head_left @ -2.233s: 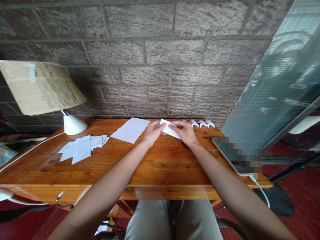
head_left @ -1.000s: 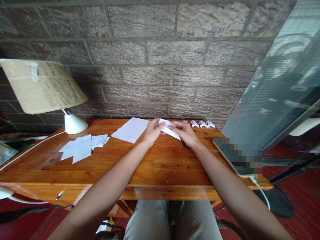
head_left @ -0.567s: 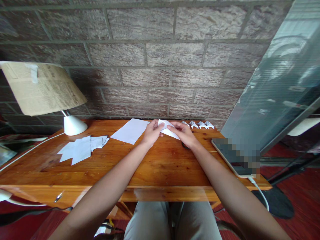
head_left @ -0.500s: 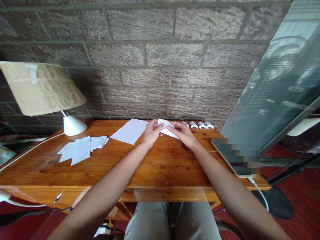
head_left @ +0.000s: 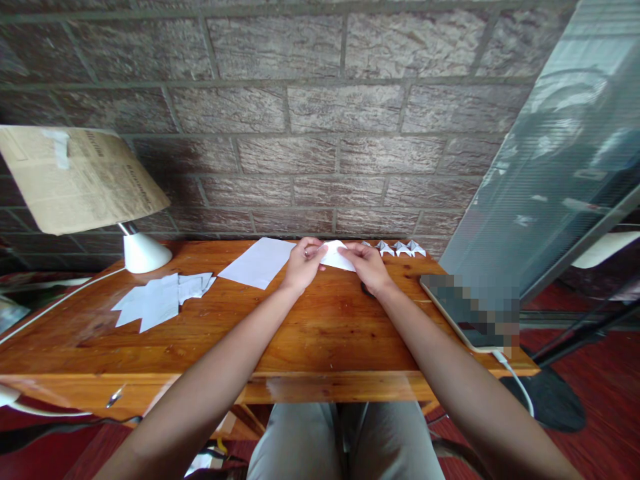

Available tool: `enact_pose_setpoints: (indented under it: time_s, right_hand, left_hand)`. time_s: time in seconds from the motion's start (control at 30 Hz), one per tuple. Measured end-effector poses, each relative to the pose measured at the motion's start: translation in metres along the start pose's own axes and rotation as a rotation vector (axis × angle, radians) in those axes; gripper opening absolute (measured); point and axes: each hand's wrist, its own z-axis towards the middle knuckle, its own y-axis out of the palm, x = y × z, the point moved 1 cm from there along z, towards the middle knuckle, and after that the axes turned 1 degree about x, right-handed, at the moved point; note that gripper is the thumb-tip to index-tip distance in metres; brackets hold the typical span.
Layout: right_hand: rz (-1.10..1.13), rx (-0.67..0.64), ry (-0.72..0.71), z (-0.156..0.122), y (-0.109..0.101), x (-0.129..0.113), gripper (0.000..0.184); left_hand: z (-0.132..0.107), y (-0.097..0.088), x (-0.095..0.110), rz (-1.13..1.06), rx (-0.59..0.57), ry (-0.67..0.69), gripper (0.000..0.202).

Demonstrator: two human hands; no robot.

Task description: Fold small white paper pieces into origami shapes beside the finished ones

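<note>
A small piece of folded white paper [head_left: 338, 257] is held above the wooden table between my two hands. My left hand [head_left: 303, 263] pinches its left side, thumb on top. On the right side, my right hand [head_left: 369, 265] grips it the same way, and the fingers beneath are partly hidden. Just left of my left hand lies a larger white sheet [head_left: 257, 263]. Behind and right of my right hand stand several folded paper shapes [head_left: 402, 249] in a row, one partly covered by the hand. A small dark object [head_left: 367, 291] shows under my right wrist.
Loose white paper pieces [head_left: 159, 300] overlap on the left of the table [head_left: 320, 333]. A lamp [head_left: 146, 253] with a newspaper-covered shade stands at the back left. On the right lies a tablet [head_left: 463, 313] with a white cable plugged in. A brick wall [head_left: 315, 157] closes the back.
The paper in my hands has changed from a taller, tilted shape with a raised left corner to a lower, flatter one. My right thumb has shifted slightly up along it.
</note>
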Motion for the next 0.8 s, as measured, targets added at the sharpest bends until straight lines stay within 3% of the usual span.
enact_pose_setpoints:
  time_s: [0.37, 0.57, 0.8]
  right_hand:
    - [0.049, -0.012, 0.112, -0.004, 0.004, -0.005, 0.039]
    - [0.016, 0.008, 0.087, 0.002, 0.0, 0.003, 0.035]
    - [-0.114, -0.07, -0.007, 0.004, -0.009, -0.004, 0.039]
  left_hand:
    - [-0.005, 0.001, 0.004, 0.081, -0.071, 0.033, 0.048]
    - [-0.007, 0.001, 0.006, 0.131, -0.149, 0.058, 0.045]
    - [-0.007, 0.0, 0.015, 0.091, -0.29, 0.018, 0.044]
